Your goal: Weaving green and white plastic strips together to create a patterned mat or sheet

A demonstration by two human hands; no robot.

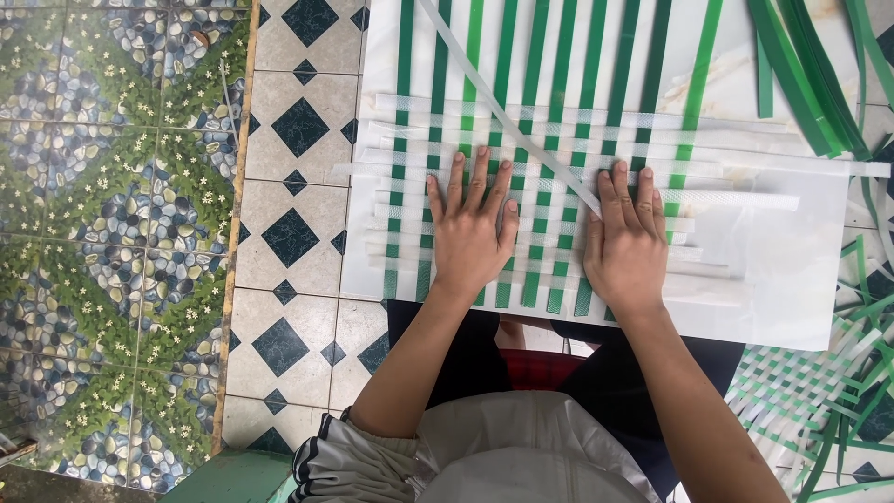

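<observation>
Woven strip mat [549, 158] on a board [782, 298] over the tiled floor [289, 233], left hand [470, 233] and right hand [626, 244] flat on the mat side by side, loose strips [810, 74] at the right, another woven piece [810, 391] beside the board's near right corner.

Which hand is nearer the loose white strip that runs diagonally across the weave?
Right. The right hand lies flat on the weave with its fingertips at the lower end of the diagonal white strip. The left hand is pressed flat to that strip's left, apart from it.
</observation>
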